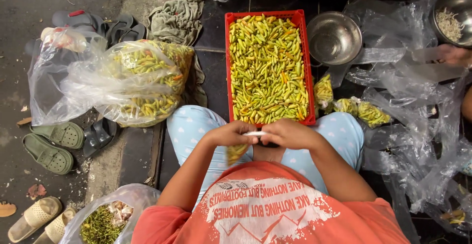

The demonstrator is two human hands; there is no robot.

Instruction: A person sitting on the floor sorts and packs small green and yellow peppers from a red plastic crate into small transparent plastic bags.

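Dark tiled floor (216, 72) underfoot, grey concrete (19, 8) off to the side, sandals (51, 145) scattered there under flat, even light.

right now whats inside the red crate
The red crate is filled edge to edge with small green, yellow and a few orange chili peppers. They cover its floor, and the left hand and right hand hide its near rim.

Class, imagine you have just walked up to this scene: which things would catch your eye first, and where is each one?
First comes the red plastic crate heaped with small green and yellow chillies, on the dark floor just ahead of the person's knees. Left of it sits a bulging clear plastic bag of the same chillies. Nearer, the left hand and right hand meet over the lap, pulling a small clear bag of chillies.
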